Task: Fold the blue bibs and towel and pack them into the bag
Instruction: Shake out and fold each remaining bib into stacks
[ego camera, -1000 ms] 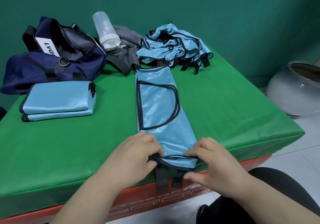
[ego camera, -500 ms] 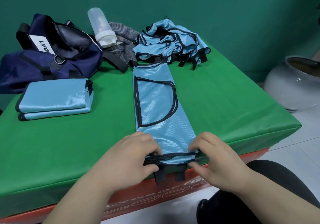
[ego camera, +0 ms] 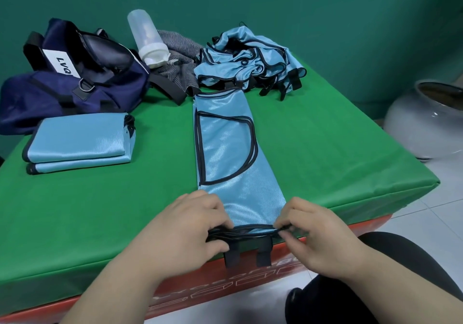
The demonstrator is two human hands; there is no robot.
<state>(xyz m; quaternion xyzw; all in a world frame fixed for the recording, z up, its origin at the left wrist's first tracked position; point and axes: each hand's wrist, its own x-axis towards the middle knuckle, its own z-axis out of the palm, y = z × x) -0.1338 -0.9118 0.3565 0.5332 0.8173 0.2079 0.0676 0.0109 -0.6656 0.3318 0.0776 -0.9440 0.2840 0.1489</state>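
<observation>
A light blue bib point(ego camera: 230, 153) with black trim lies folded into a long strip down the middle of the green table point(ego camera: 325, 148). My left hand point(ego camera: 190, 231) pinches its near left corner and my right hand point(ego camera: 313, 233) pinches the near right corner, at the table's front edge. Two black straps hang over the edge between my hands. A stack of folded blue bibs point(ego camera: 80, 140) lies at the left. A heap of unfolded blue bibs point(ego camera: 250, 60) sits at the back. The navy bag point(ego camera: 72, 78) stands open at the back left. A grey striped towel point(ego camera: 180, 58) lies crumpled beside it.
A translucent plastic bottle point(ego camera: 147, 38) with a white cap leans between the bag and the towel. A large grey ceramic pot point(ego camera: 423, 120) stands on the tiled floor to the right of the table. Green wall runs behind the table.
Both hands have kept their pinch on the bib's near edge and shifted slightly toward me. The edge now lies closer to the table's front rim.
</observation>
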